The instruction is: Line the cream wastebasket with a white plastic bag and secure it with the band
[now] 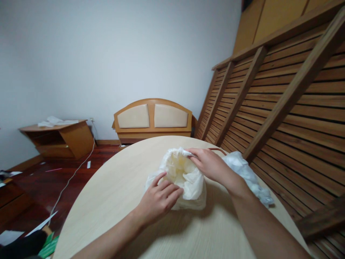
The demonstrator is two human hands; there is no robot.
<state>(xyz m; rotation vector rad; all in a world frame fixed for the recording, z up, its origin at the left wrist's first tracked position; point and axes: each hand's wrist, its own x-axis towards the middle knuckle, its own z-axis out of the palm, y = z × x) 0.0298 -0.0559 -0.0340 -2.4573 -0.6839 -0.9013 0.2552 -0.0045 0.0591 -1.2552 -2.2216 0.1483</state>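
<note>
A white plastic bag [194, 185] stands mouth-up on the table, its edge folded outward. It looks drawn over a small container, whose walls are hidden. The inside looks pale yellow. My left hand [161, 196] is at the near left side of the mouth, its curled fingers on the bag's edge and one finger lifted away; its thumb is hidden. At the far right of the mouth, my right hand [208, 163] grips the bag's rim with its fingers close together. A second crumpled, whitish plastic bag [246, 176] lies right of my right forearm.
The round pale wooden table [115, 201] fills the foreground. A slatted wooden frame [269, 100] leans close along its right side. Behind stands a headboard [152, 115]. At left are a low cabinet [75, 138], a white cable [71, 180] and papers on the floor.
</note>
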